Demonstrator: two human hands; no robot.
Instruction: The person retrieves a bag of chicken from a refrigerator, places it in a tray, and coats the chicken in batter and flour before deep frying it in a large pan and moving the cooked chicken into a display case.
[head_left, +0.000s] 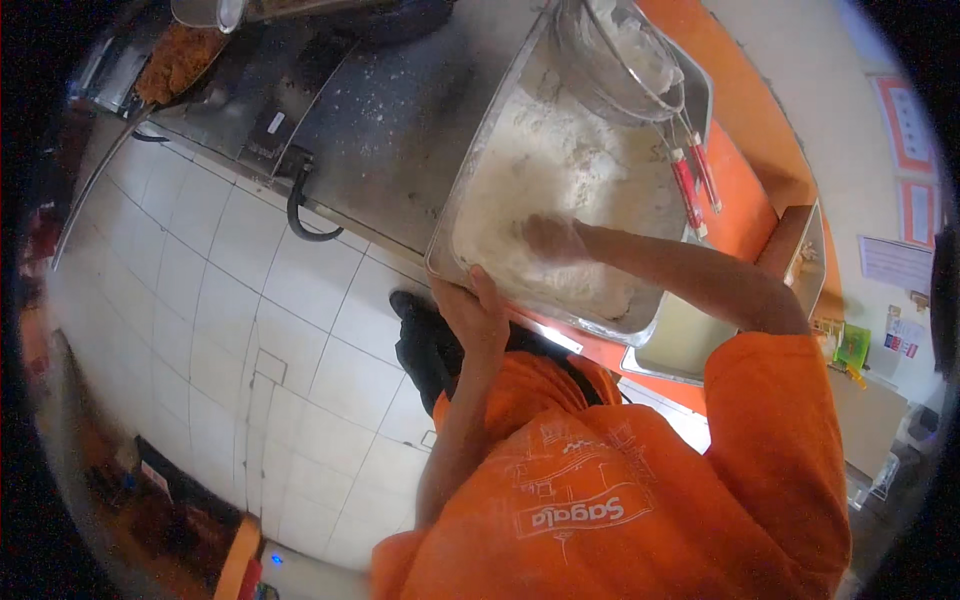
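Note:
A large rectangular metal tray (448, 217) holds a layer of pale flour (517, 161). My left hand (476, 311) grips the near left corner of the tray, its thumb over the rim. My right hand (551, 238) is down in the flour, blurred; its fingers are partly hidden, and whether they hold anything cannot be told. At the tray's far right rest wire-mesh strainers (637, 101) with red handles (688, 191), pale floury pieces inside. Beside the tray's near right corner is a smaller metal pan (679, 337) of pale yellowish liquid.
A dark metal counter (375, 127) dusted with white specks lies left of the tray. Farther left, a long-handled ladle or strainer (180, 64) holds browned fried food. A black hose (300, 214) loops over the counter edge. A box-like container (806, 255) stands at right.

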